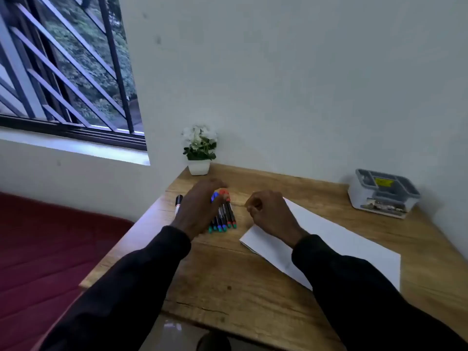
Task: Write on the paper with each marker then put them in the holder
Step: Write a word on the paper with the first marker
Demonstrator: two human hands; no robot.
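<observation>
Several markers (225, 215) with red, blue and green ends lie side by side on the wooden desk (228, 274). My left hand (200, 207) lies flat over them with fingers spread, covering their left part. One more marker with a black cap (178, 203) lies apart, just left of that hand. A white sheet of paper (342, 244) lies to the right. My right hand (271, 214) hovers over the paper's near-left corner, fingers curled with nothing in them. The grey holder (383, 192) with compartments stands at the far right by the wall.
A small white pot with white flowers (199, 150) stands in the desk's far left corner against the wall. Left of the desk lies a dark red cushioned surface (50, 249) under a barred window. The desk's left and near edges are close to my arms.
</observation>
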